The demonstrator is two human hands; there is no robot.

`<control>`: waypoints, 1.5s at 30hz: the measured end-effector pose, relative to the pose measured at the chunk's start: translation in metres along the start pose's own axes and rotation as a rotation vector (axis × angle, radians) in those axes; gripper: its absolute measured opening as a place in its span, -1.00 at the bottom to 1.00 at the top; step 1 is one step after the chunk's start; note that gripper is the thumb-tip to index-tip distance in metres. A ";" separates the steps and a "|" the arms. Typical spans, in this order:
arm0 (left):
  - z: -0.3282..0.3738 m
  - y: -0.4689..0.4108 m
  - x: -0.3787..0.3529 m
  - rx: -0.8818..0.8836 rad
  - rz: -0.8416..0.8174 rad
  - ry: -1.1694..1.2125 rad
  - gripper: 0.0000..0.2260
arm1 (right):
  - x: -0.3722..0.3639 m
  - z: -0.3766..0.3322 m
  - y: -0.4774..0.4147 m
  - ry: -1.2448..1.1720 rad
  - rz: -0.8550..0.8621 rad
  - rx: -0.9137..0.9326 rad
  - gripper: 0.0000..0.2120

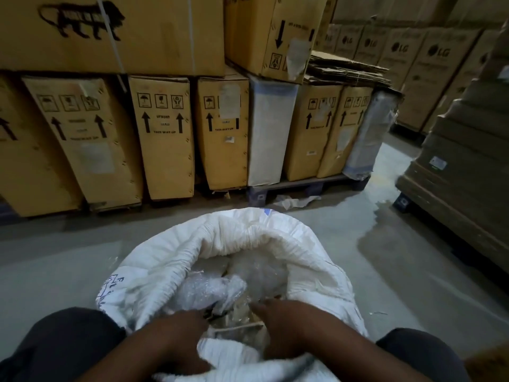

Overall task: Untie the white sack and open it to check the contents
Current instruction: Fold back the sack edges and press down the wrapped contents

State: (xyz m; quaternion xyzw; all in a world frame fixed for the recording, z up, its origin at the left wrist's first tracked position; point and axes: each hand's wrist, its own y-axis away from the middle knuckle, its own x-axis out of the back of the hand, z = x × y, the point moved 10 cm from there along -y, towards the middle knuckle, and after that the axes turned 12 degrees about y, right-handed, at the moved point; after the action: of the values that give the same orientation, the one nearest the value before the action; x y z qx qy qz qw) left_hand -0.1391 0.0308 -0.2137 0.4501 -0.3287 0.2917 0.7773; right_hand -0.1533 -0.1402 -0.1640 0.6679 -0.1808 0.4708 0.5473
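Note:
The white woven sack (170, 260) stands on the grey floor in front of me with its mouth spread wide. Inside lie crumpled clear plastic and bubble wrap (220, 290), with brownish pieces beneath. My left hand (176, 334) reaches into the mouth from the near side, fingers down among the plastic. My right hand (286, 323) is beside it, also pushed into the contents. Both sets of fingertips are partly buried, so I cannot tell whether either hand grips anything. The sack's near rim (237, 359) is folded down between my forearms.
Tall cardboard boxes (162, 136) with up-arrows stand on pallets behind the sack. Another stack of boxes (462, 172) on a pallet is at the right. Torn paper (294, 201) lies on the floor by the blue pallet (308, 187). My dark-clothed knees flank the sack.

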 end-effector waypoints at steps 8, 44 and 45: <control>-0.008 -0.040 0.082 -0.007 0.386 0.805 -0.01 | 0.054 0.056 -0.037 -0.449 0.437 -0.209 -0.16; -0.072 -0.030 0.177 0.001 1.004 0.616 -0.08 | 0.065 0.151 -0.038 -0.501 0.822 -0.308 -0.02; -0.064 -0.031 0.171 -0.017 0.981 0.619 -0.13 | 0.063 0.147 -0.040 -0.492 0.795 -0.298 0.01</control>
State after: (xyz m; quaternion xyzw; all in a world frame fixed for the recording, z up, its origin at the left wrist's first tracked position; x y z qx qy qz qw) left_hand 0.0051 0.1022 -0.1210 0.1326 -0.2584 0.7332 0.6149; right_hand -0.0283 -0.2423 -0.1282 0.5528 -0.6113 0.4405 0.3558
